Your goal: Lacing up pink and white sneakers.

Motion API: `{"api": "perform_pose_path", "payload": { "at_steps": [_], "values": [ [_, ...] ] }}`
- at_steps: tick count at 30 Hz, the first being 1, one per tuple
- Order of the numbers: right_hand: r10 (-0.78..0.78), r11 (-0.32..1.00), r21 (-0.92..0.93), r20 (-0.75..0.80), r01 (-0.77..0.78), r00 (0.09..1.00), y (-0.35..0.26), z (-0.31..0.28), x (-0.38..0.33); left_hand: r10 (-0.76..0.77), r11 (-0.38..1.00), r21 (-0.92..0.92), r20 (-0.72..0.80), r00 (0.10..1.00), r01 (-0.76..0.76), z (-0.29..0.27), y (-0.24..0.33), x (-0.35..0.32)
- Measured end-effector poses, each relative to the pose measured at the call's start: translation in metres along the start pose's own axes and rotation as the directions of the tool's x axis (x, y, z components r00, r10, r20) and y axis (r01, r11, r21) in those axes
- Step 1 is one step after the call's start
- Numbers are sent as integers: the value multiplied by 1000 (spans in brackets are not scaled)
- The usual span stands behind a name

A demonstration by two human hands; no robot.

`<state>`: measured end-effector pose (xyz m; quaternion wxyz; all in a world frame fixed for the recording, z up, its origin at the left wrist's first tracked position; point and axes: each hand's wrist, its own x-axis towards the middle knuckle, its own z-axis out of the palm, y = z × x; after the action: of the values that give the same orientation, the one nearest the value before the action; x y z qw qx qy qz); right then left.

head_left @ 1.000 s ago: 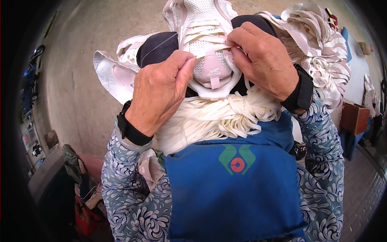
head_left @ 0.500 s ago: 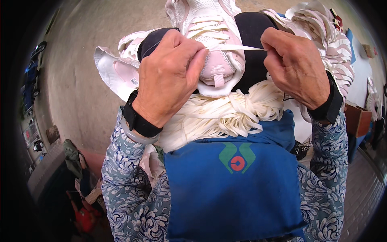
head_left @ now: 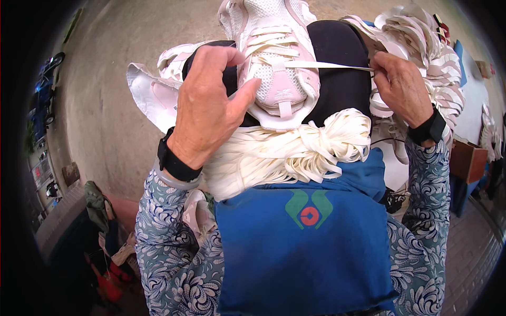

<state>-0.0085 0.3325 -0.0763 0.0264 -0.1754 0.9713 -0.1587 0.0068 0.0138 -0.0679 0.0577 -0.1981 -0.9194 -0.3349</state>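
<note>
A white and pale pink shoe upper (head_left: 284,97) lies between my knees, its tongue end toward me. Cream lacing crosses several of its eyelet rows. From its middle, one flat shoelace (head_left: 332,65) runs taut to the right. My right hand (head_left: 398,84) pinches the far end of that lace. At the upper's left edge, my left hand (head_left: 213,97) is open, thumb and fingers apart, with nothing between them. A thick bundle of cream shoelaces (head_left: 295,150) rests across my lap just below the upper.
Stacked shoe uppers (head_left: 432,68) are piled at the right, beside a brown box (head_left: 468,158). Another upper (head_left: 153,92) lies by my left knee. A blue apron (head_left: 305,263) covers my lap. Dark bags and a red item (head_left: 108,287) sit at lower left.
My left hand has let go near the tongue, opened and shifted left. My right hand has moved right and slightly down, drawing the lace out longer.
</note>
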Motion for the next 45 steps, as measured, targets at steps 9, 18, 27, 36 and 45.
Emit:
{"api": "perform_pose_path", "payload": {
  "at_steps": [9, 18, 27, 36, 45],
  "values": [
    [-207, 904, 340, -180, 258, 962, -57, -14, 21, -312, 895, -239, 266, 912, 376, -10, 2, -7],
    [-242, 917, 298, -112, 265, 964, -68, 8, 15, -308, 887, -223, 368, 877, 405, -40, -20, 0],
    [-274, 901, 300, -163, 313, 948, -89, 4, 19, -328, 879, -217, 369, 870, 424, -35, -35, -2],
    [-215, 957, 161, -161, 241, 963, -87, 6, 14, 217, 967, -139, -2, 976, -215, 1, 7, 9],
    [-143, 980, 125, -101, 156, 984, -85, 9, 10, 212, 974, 52, 120, 970, -220, 5, 10, 19]
  ]
}}
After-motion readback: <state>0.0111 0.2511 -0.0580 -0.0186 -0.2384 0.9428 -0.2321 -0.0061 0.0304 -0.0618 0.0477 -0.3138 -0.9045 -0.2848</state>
